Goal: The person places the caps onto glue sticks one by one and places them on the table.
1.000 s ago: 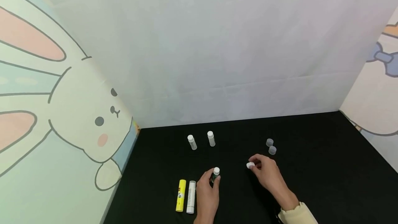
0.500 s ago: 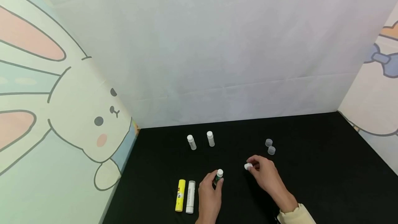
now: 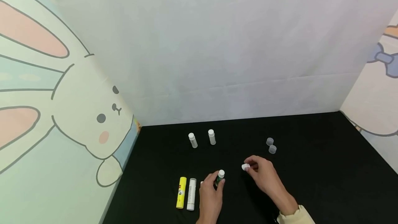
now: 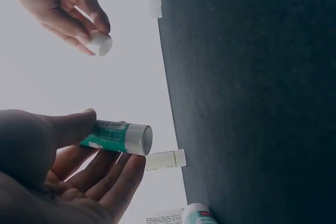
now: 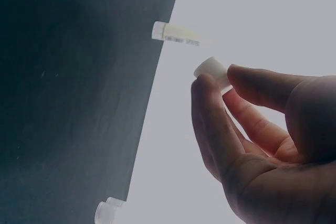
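My left hand (image 3: 211, 196) grips a green glue stick (image 4: 113, 136) between thumb and fingers, its white end (image 3: 221, 173) upward in the head view. Opposite it, my right hand (image 3: 264, 175) pinches a small white cap (image 5: 212, 72) between thumb and fingertips. A gap separates the cap from the glue stick. Just left of my left hand lie a white glue stick (image 3: 191, 194) and a yellow glue stick (image 3: 181, 193). Another teal-and-white tube (image 4: 199, 214) shows at the bottom of the left wrist view, mostly hidden by my left hand in the head view.
Two small white-capped tubes, one (image 3: 193, 140) left of the other (image 3: 212, 137), stand toward the back of the black table (image 3: 311, 155). Two clear cups, a rear one (image 3: 269, 141) and a nearer one (image 3: 272, 149), sit beyond my right hand. A pale curtain (image 3: 236, 61) rises behind.
My left hand has shifted slightly right with the green glue stick. My right hand has drifted slightly left with the white cap, so the two are closer together.
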`<state>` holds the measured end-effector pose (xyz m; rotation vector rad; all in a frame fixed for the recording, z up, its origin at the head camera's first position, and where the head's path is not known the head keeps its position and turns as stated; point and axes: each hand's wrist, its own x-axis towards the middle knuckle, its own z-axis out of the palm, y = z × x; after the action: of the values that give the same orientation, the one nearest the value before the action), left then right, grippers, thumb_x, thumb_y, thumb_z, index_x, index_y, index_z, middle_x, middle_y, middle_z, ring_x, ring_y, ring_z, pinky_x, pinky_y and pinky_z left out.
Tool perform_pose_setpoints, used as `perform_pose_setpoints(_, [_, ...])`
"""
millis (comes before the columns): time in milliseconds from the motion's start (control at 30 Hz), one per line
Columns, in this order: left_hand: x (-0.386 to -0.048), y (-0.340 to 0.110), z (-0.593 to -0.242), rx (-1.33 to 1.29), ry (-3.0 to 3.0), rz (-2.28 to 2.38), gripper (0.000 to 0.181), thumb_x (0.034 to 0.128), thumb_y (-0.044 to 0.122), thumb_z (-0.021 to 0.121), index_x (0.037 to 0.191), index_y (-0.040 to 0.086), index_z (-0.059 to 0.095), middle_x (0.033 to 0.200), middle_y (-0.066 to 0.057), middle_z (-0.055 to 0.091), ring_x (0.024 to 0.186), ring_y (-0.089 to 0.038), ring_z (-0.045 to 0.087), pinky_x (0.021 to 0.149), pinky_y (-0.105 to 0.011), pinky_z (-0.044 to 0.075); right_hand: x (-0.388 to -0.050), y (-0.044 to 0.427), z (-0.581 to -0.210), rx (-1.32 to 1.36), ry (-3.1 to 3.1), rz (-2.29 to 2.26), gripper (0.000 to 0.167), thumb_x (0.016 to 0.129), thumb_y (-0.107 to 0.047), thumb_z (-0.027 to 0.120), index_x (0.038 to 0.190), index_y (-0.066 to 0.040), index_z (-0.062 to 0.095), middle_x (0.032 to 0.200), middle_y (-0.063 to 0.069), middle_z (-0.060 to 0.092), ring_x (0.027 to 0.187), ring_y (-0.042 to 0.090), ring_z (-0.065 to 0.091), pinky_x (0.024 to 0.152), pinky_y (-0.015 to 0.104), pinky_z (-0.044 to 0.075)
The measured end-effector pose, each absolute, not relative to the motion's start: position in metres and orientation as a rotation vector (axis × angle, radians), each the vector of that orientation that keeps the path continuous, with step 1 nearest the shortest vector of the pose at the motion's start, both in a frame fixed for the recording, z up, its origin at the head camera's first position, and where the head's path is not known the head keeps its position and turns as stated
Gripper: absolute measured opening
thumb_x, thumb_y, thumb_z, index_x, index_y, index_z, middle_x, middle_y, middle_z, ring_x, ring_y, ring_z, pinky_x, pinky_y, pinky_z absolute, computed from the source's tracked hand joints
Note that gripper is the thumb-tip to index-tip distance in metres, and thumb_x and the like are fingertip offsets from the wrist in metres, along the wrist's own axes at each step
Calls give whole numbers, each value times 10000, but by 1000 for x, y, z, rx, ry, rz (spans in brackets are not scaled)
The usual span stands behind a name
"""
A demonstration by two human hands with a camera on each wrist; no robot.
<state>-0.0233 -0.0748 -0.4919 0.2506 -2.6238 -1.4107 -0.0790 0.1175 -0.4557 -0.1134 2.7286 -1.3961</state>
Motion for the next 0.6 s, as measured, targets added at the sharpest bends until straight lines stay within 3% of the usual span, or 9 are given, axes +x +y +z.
perform_pose_setpoints(600, [-21, -73, -492, 201, -2670, -1374, 255, 920, 71, 819, 1165, 134, 786, 1025, 82, 737, 947, -63, 694, 809, -359, 593, -63, 98, -437, -227, 2613, -1524, 165, 927, 19, 781, 1058, -76, 755, 995, -6, 725, 836, 95, 676, 737, 303, 594])
